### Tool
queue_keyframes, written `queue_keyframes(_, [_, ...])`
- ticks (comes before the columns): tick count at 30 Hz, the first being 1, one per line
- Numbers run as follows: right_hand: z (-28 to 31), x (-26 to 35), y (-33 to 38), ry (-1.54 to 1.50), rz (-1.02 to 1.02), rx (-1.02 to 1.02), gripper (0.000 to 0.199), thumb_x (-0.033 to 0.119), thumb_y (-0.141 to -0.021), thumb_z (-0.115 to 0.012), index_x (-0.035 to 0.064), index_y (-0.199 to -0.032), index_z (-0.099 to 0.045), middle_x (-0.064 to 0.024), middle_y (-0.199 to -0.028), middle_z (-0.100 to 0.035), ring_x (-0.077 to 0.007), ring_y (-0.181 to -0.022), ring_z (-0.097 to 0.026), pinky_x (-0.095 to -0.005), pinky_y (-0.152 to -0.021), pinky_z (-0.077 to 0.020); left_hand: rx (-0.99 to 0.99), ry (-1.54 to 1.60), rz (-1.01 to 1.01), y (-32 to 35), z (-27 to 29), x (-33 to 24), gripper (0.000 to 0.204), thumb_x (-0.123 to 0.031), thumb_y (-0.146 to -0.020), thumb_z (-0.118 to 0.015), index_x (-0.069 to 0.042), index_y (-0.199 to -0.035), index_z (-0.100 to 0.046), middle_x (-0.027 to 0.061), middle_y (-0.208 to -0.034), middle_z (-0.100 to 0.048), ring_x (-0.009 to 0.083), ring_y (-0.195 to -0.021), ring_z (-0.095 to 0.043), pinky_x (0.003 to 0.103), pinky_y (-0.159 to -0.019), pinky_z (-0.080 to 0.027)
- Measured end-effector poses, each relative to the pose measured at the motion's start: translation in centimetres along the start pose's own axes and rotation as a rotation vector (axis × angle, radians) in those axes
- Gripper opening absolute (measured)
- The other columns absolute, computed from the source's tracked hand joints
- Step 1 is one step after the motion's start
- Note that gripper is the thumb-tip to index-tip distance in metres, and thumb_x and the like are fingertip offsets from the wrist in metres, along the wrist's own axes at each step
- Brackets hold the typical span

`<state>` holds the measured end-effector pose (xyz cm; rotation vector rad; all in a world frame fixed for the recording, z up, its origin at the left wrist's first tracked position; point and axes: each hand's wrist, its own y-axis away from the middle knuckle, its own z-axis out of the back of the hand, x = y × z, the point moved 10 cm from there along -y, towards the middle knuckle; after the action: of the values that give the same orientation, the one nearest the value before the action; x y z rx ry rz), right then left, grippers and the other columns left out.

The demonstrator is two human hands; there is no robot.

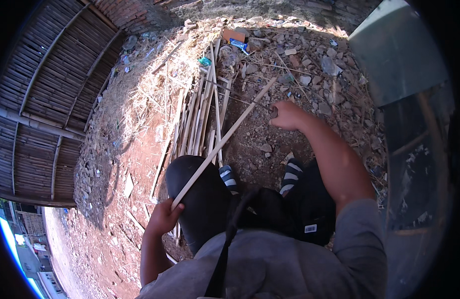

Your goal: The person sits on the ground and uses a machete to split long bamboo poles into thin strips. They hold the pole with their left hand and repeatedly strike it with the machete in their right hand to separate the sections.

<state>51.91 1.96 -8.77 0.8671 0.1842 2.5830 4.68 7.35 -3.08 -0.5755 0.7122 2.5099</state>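
Note:
My left hand (165, 216) is closed round the near end of a long pale wooden strip (224, 141). From there the strip slants over my left knee and up to the right, its far end out over the rubble. A long, thin, dark blade-like tool (232, 93) is gripped in my right hand (287, 115). It points left and crosses the strip near its far end; whether it touches the wood I cannot tell. Whether it is a saw or a knife is unclear, and its handle is hidden in my fist.
Beyond my left knee lies a bundle of similar strips (194, 117). Stones and broken brick (319, 92) cover the ground ahead and right. Dry straw (140, 92) is spread at left, before a bamboo wall (56, 65). A grey-green panel (399, 55) stands at right.

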Motion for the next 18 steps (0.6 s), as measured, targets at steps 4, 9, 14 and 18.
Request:
queue_keyframes(4, [-1.6, 7.5, 3.0, 0.154, 0.193, 0.197, 0.032, 0.023, -0.076, -0.07, 0.007, -0.104, -0.07, -0.0178, -0.097, -0.071, -0.0368, -0.096, -0.068, -0.0474, -0.084, -0.0547, 0.014, 0.014, 0.009, 0.3, -0.1, 0.3, 0.037, -0.034, -0.097, -0.067, 0.002, -0.09, -0.063, 0.0133, -0.067, -0.061, 0.0197, -0.064, -0.056, 0.039, -0.062, -0.046])
queue_keyframes(9, [-1.1, 2.9, -0.3, 0.046, 0.131, 0.087, 0.053, 0.034, -0.077, -0.078, 0.0027, -0.12, -0.068, -0.02, -0.1, -0.07, -0.0348, -0.097, -0.069, -0.0447, -0.085, -0.0536, -0.017, 0.084, -0.033, 0.1, -0.4, 0.9, 0.036, -0.034, -0.097, -0.066, 0.001, -0.089, -0.062, 0.0122, -0.066, -0.059, 0.0185, -0.063, -0.054, 0.038, -0.061, -0.045])
queue_keyframes(14, [-1.2, 2.0, 0.2, 0.046, 0.086, 0.083, 0.05, 0.032, -0.077, -0.077, 0.0027, -0.116, -0.068, -0.02, -0.103, -0.07, -0.0359, -0.099, -0.068, -0.0448, -0.087, -0.0536, -0.024, 0.013, -0.035, 0.1, 0.0, -0.3, 0.036, -0.033, -0.098, -0.066, 0.001, -0.088, -0.061, 0.0112, -0.065, -0.057, 0.0156, -0.063, -0.051, 0.037, -0.06, -0.044])
queue_keyframes(18, [-2.8, 7.2, 2.4, 0.137, 0.258, 0.181, 0.039, 0.03, -0.076, -0.075, 0.0055, -0.107, -0.07, -0.0185, -0.102, -0.071, -0.0366, -0.098, -0.068, -0.0466, -0.085, -0.0544, -0.02, 0.096, -0.041, 0.1, -0.4, 0.7, 0.034, -0.031, -0.097, -0.067, 0.001, -0.087, -0.061, 0.0103, -0.064, -0.056, 0.014, -0.062, -0.049, 0.036, -0.059, -0.043])
